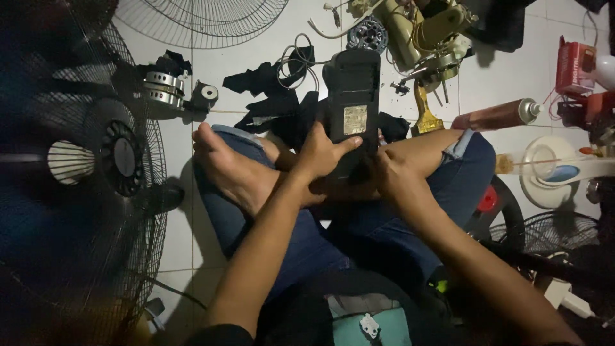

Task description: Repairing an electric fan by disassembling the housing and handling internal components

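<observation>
- The person sits cross-legged on the tiled floor [256, 70], and a long black plastic housing [351, 96] rests across the legs, its far end pointing away over the tiles.
- The left hand [318, 154] is clamped on the near left edge of the housing, thumb stretched across its face towards a pale square label [355, 119].
- The right hand [396, 176] grips the near right corner from underneath; its fingertips are hidden behind the housing, so how far they wrap cannot be told.
- The hands are apart, one on each side, both closed on the same part.
- Judged from this grip, the step is steadying and working the near end of the housing. It would go best with the piece braced firmly against the shin so it does not twist, and with the thumb pressing flat rather than at the edge, where thin plastic may crack.
- The light is poor; turning the near end up towards the face would help before any force is used.
- A paintbrush [425, 109] lies just beyond the right knee, and a spray can [500, 115] lies on its side near it.
- A motor [435, 38] with loose cables sits past the far end of the housing, a wire fan guard [198, 19] lies at the top, and a standing fan [83, 173] fills the left side.
- Small loose parts lie close by, so anything taken off is better set aside in one spot.
</observation>
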